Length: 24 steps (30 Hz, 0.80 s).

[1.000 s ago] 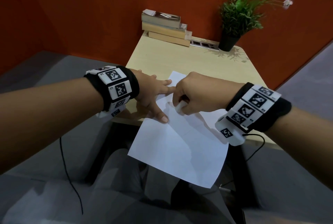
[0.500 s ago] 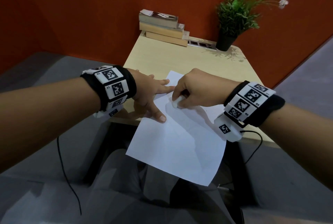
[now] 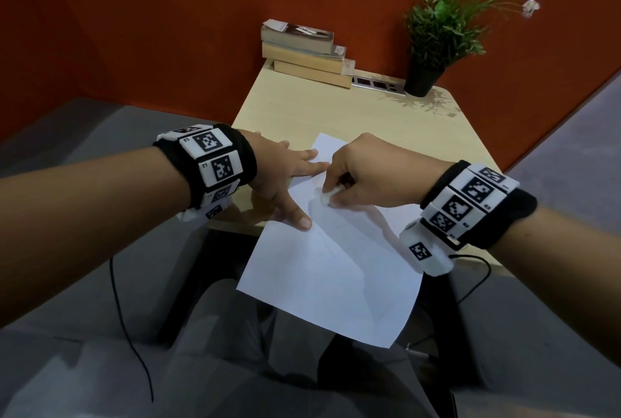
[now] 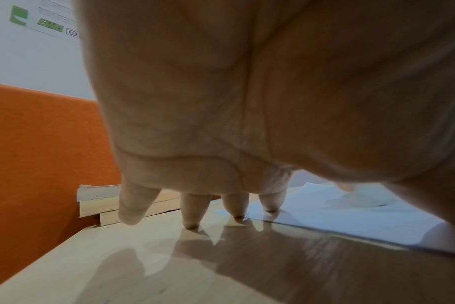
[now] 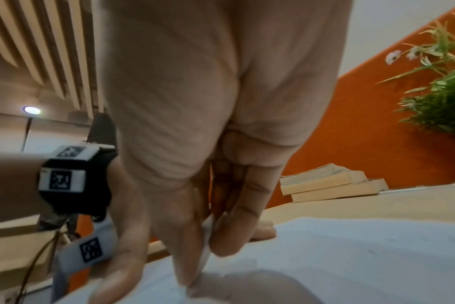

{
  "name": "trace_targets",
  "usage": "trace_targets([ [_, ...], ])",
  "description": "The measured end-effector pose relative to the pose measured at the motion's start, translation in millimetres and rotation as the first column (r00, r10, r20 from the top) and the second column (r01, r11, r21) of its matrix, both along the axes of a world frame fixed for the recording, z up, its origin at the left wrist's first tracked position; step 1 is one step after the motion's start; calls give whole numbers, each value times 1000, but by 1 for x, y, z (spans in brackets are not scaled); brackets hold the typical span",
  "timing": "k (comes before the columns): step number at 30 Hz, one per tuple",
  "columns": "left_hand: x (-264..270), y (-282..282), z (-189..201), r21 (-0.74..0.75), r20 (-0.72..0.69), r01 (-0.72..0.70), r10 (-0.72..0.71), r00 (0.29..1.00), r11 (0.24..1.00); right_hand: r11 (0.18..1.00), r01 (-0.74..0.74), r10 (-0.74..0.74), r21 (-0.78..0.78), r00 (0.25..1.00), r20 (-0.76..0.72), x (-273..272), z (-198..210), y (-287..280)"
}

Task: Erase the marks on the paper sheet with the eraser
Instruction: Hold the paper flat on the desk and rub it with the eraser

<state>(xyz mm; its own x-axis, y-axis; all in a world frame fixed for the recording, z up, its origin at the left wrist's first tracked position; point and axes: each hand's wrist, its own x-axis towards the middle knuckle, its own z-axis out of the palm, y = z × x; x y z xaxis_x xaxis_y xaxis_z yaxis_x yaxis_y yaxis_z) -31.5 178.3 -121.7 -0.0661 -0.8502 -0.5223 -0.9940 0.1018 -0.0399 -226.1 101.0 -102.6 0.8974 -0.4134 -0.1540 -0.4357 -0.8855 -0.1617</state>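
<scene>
Two hands on the job: right hand (image 3: 366,175) pinches the small white eraser (image 3: 327,197) between thumb and fingertips, its tip pressed to the paper sheet (image 3: 332,259) at frame centre; left hand (image 3: 282,182) lies flat, fingers spread, index and thumb pinning the sheet's left edge, other fingertips (image 4: 190,222) on the wooden desk (image 3: 353,115). Sheet is thin, light and floppy; its lower half overhangs the desk's near edge, so it'll likely crumple or slide unless pinned close to the rub. Eraser looks soft, so grip it low near the tip. Marks too faint to make out. Stacked books (image 3: 305,51) and potted plant (image 3: 433,44) sit upper frame, well apart.
</scene>
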Motion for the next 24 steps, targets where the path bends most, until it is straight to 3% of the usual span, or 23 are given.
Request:
trace_targets([
  [2,1,-1,0,2,-6,-3,3,1000,1000,998,-2,3,70,1000,-25,-4,1,1],
  [7,1,-2,-1,1,-4,-1,1,1000,1000,1000,19,-19,-8,998,53,-9,-6,-1],
  [11,1,-2,-3,-3,4,-1,1,1000,1000,997,0,0,79,1000,2,-13,-1,7],
  [24,-2,0,2,7,10,-5,5,1000,1000,997,55,-53,-51,998,43,-14,-1,10],
])
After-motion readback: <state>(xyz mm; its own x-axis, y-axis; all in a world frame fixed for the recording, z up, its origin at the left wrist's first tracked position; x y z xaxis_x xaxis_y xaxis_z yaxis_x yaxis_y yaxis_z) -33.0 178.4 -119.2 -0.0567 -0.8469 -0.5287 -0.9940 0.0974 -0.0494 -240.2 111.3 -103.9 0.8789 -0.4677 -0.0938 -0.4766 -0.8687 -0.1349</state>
